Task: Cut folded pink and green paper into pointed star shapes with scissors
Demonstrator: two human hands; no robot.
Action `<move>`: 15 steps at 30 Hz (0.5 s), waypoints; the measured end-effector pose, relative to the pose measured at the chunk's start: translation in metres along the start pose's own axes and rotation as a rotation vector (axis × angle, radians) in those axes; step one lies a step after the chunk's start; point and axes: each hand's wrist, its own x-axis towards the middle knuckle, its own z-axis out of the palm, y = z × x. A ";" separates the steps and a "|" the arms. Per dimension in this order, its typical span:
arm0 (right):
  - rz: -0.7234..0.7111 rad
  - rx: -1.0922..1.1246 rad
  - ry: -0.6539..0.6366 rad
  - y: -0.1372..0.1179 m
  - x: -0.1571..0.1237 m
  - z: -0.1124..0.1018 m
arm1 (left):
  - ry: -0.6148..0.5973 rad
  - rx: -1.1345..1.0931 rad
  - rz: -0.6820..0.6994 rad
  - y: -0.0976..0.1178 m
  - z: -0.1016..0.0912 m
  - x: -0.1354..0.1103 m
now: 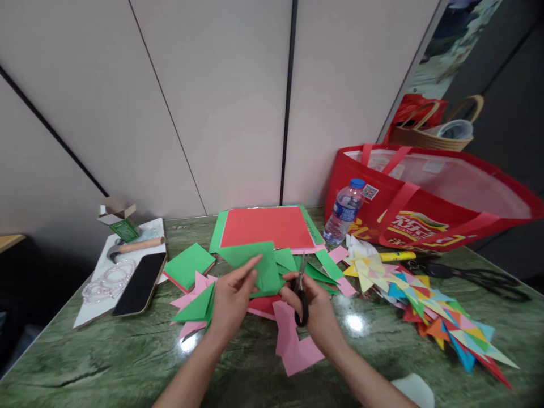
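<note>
Pinched in my left hand point(233, 294) is a folded sheet of green paper point(266, 266), held up over the middle of the table. My right hand point(317, 309) grips a pair of scissors point(302, 294) by the black handles, blades pointing up and away. Its fingertips are at the right edge of the green paper; whether they pinch it I cannot tell. Below lie pink paper pieces point(293, 345) and part of a red sheet point(263, 306). Pink and green folded pieces point(195, 306) sit left of my left hand, with a stack of green squares point(190, 265) behind them.
Red and green sheets point(267, 226) lie against the wall. A water bottle point(345, 211) stands before a red bag point(425, 209). Colourful folded paper point(442, 311) spreads along the right. On the left are a phone point(140, 283), a hammer point(136, 246), beads point(110, 280) and a small box point(121, 221).
</note>
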 end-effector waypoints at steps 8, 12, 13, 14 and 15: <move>0.181 0.038 -0.487 0.004 -0.022 0.013 | 0.219 -0.175 0.016 0.003 -0.004 -0.003; 0.186 0.044 -0.477 0.000 -0.022 0.012 | 0.143 -0.187 -0.022 0.004 0.006 -0.009; 0.187 0.056 -0.476 -0.001 -0.022 0.012 | 0.124 -0.185 -0.032 0.004 0.008 -0.011; 0.186 0.067 -0.480 -0.001 -0.022 0.012 | 0.106 -0.174 -0.042 0.004 0.009 -0.012; 0.186 0.076 -0.485 -0.002 -0.022 0.012 | 0.091 -0.157 -0.050 0.004 0.010 -0.013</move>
